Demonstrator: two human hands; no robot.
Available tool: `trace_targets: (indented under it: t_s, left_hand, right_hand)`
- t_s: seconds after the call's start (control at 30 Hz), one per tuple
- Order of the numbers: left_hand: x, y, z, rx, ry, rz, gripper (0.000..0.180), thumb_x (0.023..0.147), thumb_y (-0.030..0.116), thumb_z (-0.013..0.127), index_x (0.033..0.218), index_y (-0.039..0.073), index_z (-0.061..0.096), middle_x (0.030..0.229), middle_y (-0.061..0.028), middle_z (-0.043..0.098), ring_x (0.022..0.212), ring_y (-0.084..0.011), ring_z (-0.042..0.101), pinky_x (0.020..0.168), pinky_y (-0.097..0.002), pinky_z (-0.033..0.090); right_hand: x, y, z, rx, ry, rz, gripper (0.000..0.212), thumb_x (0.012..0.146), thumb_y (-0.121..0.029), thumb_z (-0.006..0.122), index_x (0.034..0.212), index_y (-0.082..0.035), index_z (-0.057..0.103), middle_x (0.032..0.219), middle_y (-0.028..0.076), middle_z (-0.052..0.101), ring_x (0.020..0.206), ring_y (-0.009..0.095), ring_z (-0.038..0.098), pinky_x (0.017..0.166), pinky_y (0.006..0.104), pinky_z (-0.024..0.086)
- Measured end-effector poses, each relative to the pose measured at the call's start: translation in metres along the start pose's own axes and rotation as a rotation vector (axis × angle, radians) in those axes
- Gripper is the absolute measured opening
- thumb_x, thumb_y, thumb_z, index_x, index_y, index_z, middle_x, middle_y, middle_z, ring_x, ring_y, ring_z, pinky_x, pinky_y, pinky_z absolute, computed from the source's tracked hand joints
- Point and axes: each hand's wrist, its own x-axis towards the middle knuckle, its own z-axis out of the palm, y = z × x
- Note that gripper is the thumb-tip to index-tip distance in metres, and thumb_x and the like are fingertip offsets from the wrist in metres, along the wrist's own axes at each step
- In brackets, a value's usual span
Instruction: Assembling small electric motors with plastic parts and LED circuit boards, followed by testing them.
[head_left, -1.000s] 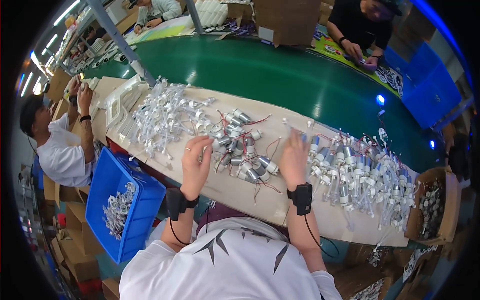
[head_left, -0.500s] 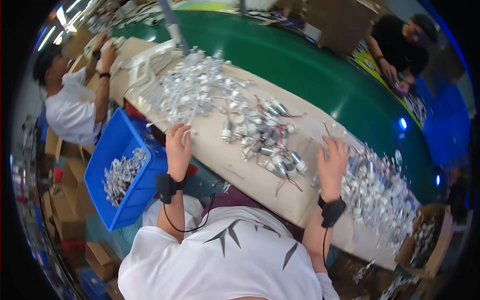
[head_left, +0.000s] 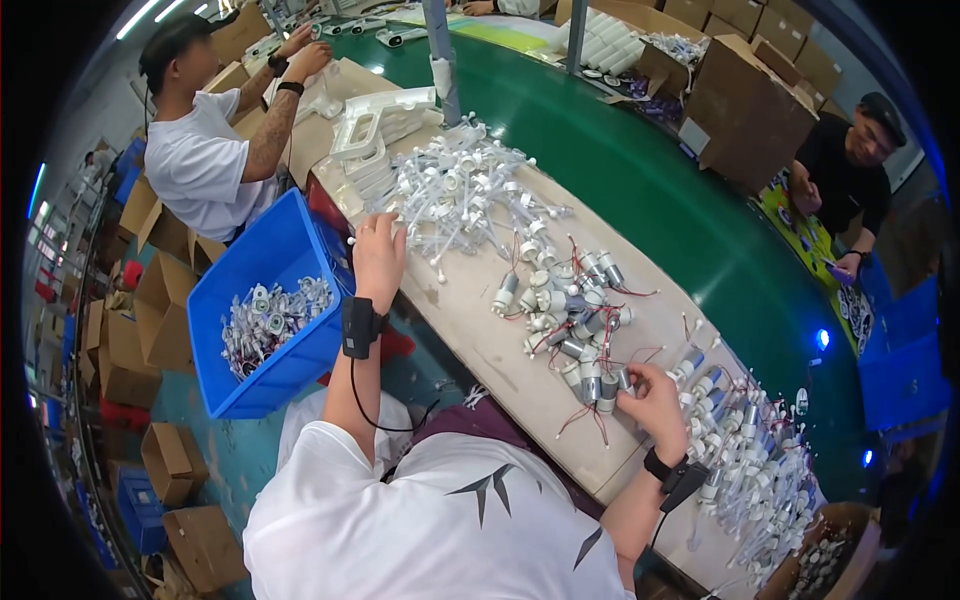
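Below the pile of clear plastic tubes with white ends (head_left: 465, 190), my left hand (head_left: 378, 265) has its fingers curled at the table's near edge. A small white tip shows beside them, but what the fingers hold is hidden. My right hand (head_left: 655, 410) pinches a small silver motor (head_left: 625, 381) at the near right side of a loose heap of motors (head_left: 570, 310). These motors are silver cylinders with white caps and thin red wires. To the right of my right hand spreads a larger heap of motors joined to clear tubes (head_left: 745, 450).
A blue bin (head_left: 215, 375) with similar parts stands left of the table (head_left: 480, 330). White plastic frames (head_left: 385, 115) lie beside a metal post (head_left: 440, 60). Beyond runs a green belt (head_left: 600, 185). One co-worker (head_left: 205, 160) is at the left, another (head_left: 850, 180) across the belt.
The view has shifted, so the table's things sit further right. My right hand has gone from open, beside the motors, to pinching one. My left hand's fingers have curled near the tubes.
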Motion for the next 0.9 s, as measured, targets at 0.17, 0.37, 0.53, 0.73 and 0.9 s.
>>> trace_targets:
  t_s: [0.17, 0.37, 0.53, 0.73, 0.9]
  left_hand:
    - [0.046, 0.014, 0.024, -0.033, 0.026, 0.062, 0.021, 0.077, 0.011, 0.062, 0.096, 0.005, 0.058, 0.093, -0.0152, 0.057, 0.091, -0.0335, 0.052, 0.075, -0.0415, 0.045]
    - [0.076, -0.001, 0.078, 0.133, -0.227, 0.03, 0.028, 0.073, 0.023, 0.067, 0.094, 0.005, 0.062, 0.1, -0.0165, 0.058, 0.098, -0.0341, 0.052, 0.079, -0.042, 0.047]
    - [0.098, -0.009, 0.115, 0.273, -0.38, 0.156, 0.042, 0.066, 0.031, 0.071, 0.096, 0.003, 0.063, 0.098, -0.0259, 0.055, 0.096, -0.0378, 0.051, 0.083, -0.0444, 0.043]
    - [0.087, -0.009, 0.094, 0.108, -0.152, 0.247, 0.037, 0.064, 0.021, 0.072, 0.095, 0.003, 0.064, 0.095, -0.0196, 0.052, 0.09, -0.0358, 0.051, 0.079, -0.0415, 0.043]
    - [0.089, 0.0, 0.107, 0.1, -0.219, 0.283, 0.039, 0.068, 0.018, 0.069, 0.104, 0.004, 0.059, 0.1, -0.0189, 0.05, 0.095, -0.0356, 0.049, 0.082, -0.0406, 0.042]
  right_hand:
    - [0.002, 0.011, 0.004, 0.051, 0.128, 0.138, 0.036, 0.063, -0.008, 0.063, 0.097, 0.002, 0.061, 0.072, 0.006, 0.057, 0.058, 0.012, 0.048, 0.054, 0.0244, 0.04]
    - [-0.001, -0.002, 0.01, -0.218, 0.22, -0.04, 0.035, 0.069, -0.018, 0.062, 0.099, 0.001, 0.06, 0.083, 0.015, 0.062, 0.076, 0.028, 0.061, 0.07, 0.0348, 0.047]
    - [-0.013, -0.004, -0.002, -0.188, 0.187, 0.057, 0.035, 0.071, -0.022, 0.061, 0.099, 0.0, 0.059, 0.091, 0.018, 0.061, 0.087, 0.032, 0.06, 0.076, 0.0377, 0.047]
    - [-0.007, 0.004, 0.004, -0.146, 0.171, -0.034, 0.035, 0.071, -0.022, 0.06, 0.097, 0.0, 0.056, 0.089, 0.018, 0.06, 0.084, 0.033, 0.058, 0.073, 0.0384, 0.046]
    - [-0.001, 0.006, 0.021, -0.248, 0.311, -0.133, 0.024, 0.067, -0.013, 0.058, 0.086, -0.001, 0.051, 0.083, 0.019, 0.057, 0.078, 0.036, 0.058, 0.067, 0.0432, 0.047]
